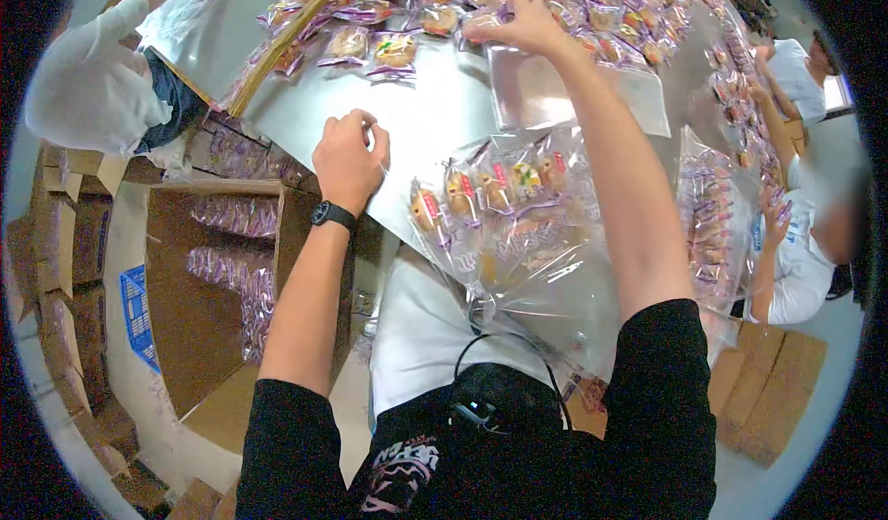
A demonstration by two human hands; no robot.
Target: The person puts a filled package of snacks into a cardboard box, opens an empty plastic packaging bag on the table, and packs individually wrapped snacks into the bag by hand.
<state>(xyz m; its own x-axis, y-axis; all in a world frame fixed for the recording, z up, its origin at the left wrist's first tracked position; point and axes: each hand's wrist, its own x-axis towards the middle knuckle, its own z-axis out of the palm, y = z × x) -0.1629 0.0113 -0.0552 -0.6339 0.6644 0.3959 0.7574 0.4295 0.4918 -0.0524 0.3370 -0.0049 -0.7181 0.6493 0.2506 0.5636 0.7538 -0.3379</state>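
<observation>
- Right hand [529,28]: reaching to the far part of the surface, at the near margin of the packet pile. Fingers spread wide, thumb out to the side; no packet visibly gripped. Contact with the packets underneath: can't tell.
- Left hand [350,161]: at the near edge of the surface [305,113], fingers curled in, thumb close to them. Can't tell if anything is pinched. Dark watch [331,213] on that wrist.
- Packet pile [638,6]: clear-and-purple wrapped round baked-looking items, spread across the far part of the surface, a few loose ones at its near margin.
- Filled clear bag [546,289]: between the forearms, closer to the right one, at the near edge. Wrapped packets inside, one row along its far side; near end gathered, in front of the white clothing [416,321].
- Flat clear plastic [647,108]: on the surface, partly under the right forearm in view.
- Wooden bar [287,39]: slanted, left of the pile.
- Second packed bag [712,215]: right of the right arm.
- Cardboard box [176,289]: open, left of the left arm, purple packets in rows inside. Blue crate [139,316] just beside it.
- Co-workers: one person [92,94] at left, others along the right side, white shirts.
</observation>
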